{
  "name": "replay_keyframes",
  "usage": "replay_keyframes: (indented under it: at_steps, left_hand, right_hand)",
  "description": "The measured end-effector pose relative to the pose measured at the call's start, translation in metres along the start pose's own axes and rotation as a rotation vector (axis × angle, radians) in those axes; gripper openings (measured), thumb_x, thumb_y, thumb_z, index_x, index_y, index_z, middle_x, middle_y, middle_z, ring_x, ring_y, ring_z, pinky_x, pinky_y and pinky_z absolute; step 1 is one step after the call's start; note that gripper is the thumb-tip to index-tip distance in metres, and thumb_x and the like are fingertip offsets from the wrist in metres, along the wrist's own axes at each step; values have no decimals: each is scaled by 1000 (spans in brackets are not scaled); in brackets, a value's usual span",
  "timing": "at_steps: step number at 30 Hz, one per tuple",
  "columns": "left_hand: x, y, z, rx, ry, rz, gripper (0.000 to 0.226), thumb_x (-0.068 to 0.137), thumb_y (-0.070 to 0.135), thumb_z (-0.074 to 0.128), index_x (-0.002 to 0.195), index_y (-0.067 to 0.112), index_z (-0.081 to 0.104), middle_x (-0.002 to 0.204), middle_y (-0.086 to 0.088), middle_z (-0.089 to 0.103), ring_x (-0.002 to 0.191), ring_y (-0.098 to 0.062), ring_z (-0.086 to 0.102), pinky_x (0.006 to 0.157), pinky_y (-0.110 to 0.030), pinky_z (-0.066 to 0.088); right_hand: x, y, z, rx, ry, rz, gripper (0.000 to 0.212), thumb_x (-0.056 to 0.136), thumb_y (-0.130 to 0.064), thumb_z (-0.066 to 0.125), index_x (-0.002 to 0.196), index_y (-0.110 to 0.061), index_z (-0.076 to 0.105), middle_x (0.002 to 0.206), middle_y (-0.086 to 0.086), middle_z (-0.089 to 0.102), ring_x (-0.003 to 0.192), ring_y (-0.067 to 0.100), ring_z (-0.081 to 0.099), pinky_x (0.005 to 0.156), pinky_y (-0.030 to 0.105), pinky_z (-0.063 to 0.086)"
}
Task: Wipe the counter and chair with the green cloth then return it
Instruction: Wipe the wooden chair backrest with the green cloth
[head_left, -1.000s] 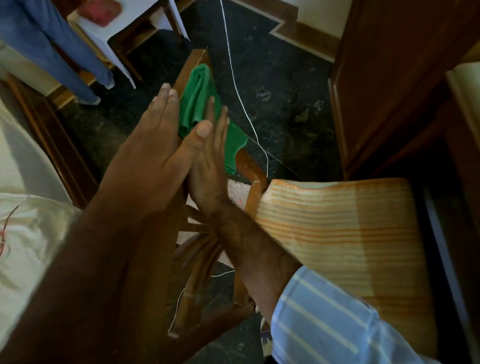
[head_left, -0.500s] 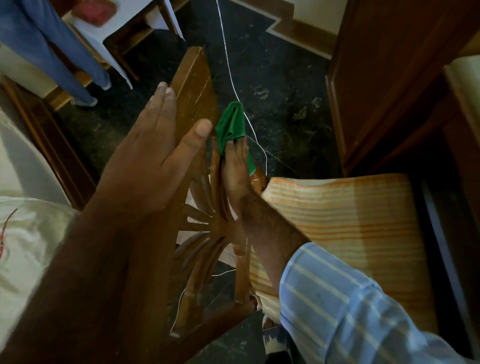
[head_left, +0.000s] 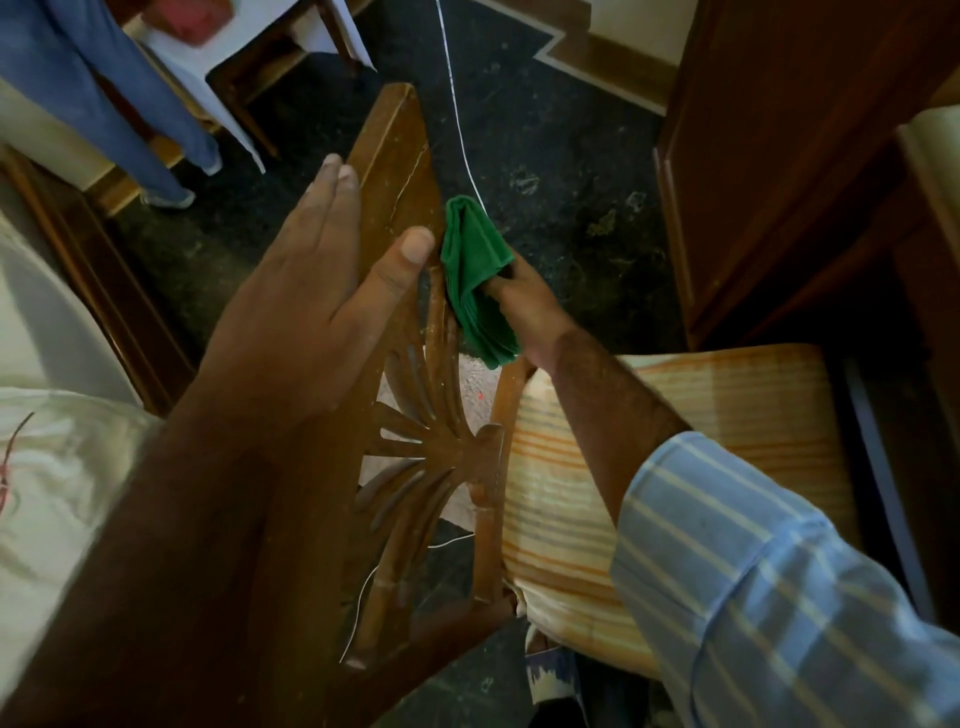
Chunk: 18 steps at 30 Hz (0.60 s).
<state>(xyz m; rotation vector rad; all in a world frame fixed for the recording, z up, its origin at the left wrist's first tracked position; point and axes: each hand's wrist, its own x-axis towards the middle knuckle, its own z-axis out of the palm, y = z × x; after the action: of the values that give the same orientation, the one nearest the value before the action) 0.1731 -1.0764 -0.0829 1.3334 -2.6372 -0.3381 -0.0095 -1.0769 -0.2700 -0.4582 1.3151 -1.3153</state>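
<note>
A wooden chair (head_left: 395, 156) with a carved fan-shaped backrest and an orange-striped seat cushion (head_left: 727, 415) fills the middle of the view. My left hand (head_left: 311, 301) lies flat against the backrest's top rail, fingers together and thumb out over the wood. My right hand (head_left: 524, 301) grips the folded green cloth (head_left: 475, 275) and presses it against the right side of the backrest, just below the top rail. The fingers of my right hand are partly hidden behind the cloth.
A dark wooden cabinet (head_left: 779, 156) stands to the right, close to the seat. A person in blue trousers (head_left: 104, 104) stands at the top left beside a white table (head_left: 218, 67). A thin white cord (head_left: 457, 104) runs across the dark floor. Pale fabric (head_left: 52, 467) lies at the left.
My right hand has slid the green cloth from the top rail down onto the right side of the backrest. My left hand has stayed on the top rail.
</note>
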Motion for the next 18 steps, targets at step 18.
replay_keyframes:
  at_steps: [18]
  left_hand:
    - [-6, 44, 3, 143, -22, 147, 110, 85, 86, 36, 162, 14, 6, 171, -11, 12, 157, -24, 13, 126, -46, 15]
  right_hand:
    - [-109, -47, -40, -358, -74, -128, 31, 84, -16, 85, 112, -5, 77, 104, 18, 81, 99, 37, 78, 92, 51, 63]
